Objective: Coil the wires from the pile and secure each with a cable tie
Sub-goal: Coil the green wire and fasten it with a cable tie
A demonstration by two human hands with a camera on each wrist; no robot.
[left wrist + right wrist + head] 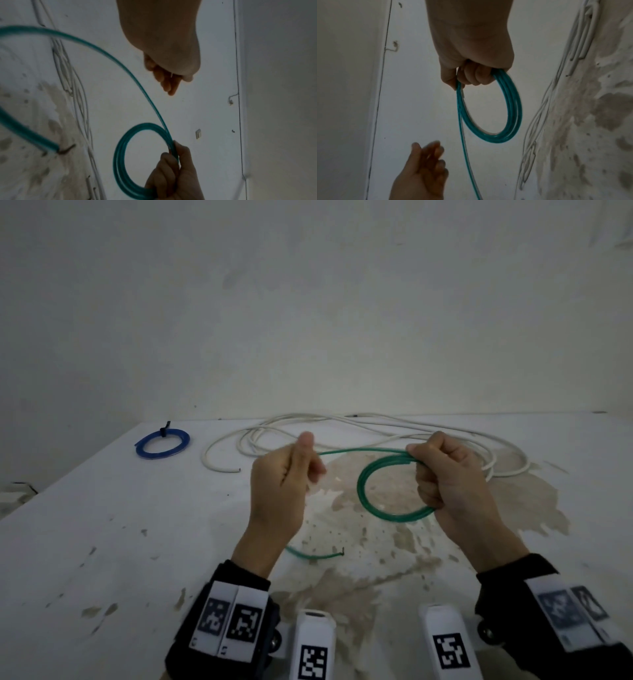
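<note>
The right hand (455, 477) grips the coiled green wire (373, 498), its loops hanging left of the fist. The free strand runs left past the left hand (284, 484), whose loosely curled fingers (435, 155) hold nothing.

The left hand (281, 474) hides where the green wire (363, 477) passes it; whether its blurred fingers (435, 150) grip the wire is unclear.

Right hand (455, 481) raised, fingers (477, 75) curled in a grip; left hand (281, 484) held beside it, fingers loosely bent, thumb up.
</note>
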